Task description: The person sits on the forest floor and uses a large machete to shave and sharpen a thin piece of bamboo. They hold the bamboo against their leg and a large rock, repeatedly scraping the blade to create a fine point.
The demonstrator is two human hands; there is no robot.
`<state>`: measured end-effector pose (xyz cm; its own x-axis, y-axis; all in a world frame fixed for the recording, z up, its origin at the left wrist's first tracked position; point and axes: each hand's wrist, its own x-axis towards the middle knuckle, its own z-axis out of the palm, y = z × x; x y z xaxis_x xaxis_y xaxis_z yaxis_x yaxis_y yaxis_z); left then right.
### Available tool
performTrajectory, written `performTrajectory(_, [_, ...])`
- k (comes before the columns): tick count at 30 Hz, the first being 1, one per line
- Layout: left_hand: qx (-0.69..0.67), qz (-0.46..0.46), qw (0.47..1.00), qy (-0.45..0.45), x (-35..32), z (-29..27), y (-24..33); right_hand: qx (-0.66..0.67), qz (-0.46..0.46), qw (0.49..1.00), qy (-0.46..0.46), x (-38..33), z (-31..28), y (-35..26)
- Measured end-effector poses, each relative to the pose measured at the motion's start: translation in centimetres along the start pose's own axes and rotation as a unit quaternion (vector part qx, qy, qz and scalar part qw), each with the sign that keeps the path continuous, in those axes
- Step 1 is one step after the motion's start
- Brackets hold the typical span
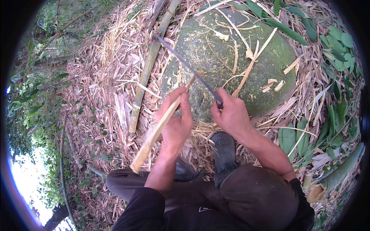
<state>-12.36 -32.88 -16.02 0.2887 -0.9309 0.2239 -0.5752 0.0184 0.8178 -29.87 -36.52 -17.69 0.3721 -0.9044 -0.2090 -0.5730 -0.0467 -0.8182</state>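
Observation:
A pale split stick (149, 149), which looks like bamboo or wood, lies in my left hand (174, 122), its fingers wrapped round it and the thumb along its side. The thick end slants down toward my left knee; the thin end points up and right. My right hand (233, 116) is closed round the handle of a long, narrow-bladed knife (178, 56). The blade runs up and to the left, crossing the stick's thin end beyond my left fingers. Whether it touches the stick I cannot tell. Most of the knife's handle is hidden in my fist.
A large mossy rock (216, 50) lies ahead, with shavings and split strips (245, 79) on it. Left of it rests a long green bamboo pole (148, 69). Dry leaves cover the ground round my dark boots (223, 152). Green leaves (335, 119) and a cut stalk (339, 173) lie right.

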Motion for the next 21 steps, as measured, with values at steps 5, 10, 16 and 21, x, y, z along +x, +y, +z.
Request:
performTrajectory(5, [-0.03,-0.005,1.0,-0.005,-1.0,-0.1,-0.3,0.084,0.003,0.996,0.031,-1.0,-0.5,-0.6])
performTrajectory(10, [0.016,0.013,1.0,-0.024,-1.1,-0.3,0.4,0.023,0.012,1.0,0.008,-1.2,-0.1,0.5])
performTrajectory(16, [0.047,0.012,0.998,-0.049,-0.8,-0.4,1.1,0.068,-0.023,0.995,0.072,-2.0,-0.5,-0.4])
performTrajectory(21, [0.039,0.019,0.999,-0.028,-0.5,-0.3,1.0,-0.015,0.03,0.999,-0.017,-1.0,-0.5,0.5])
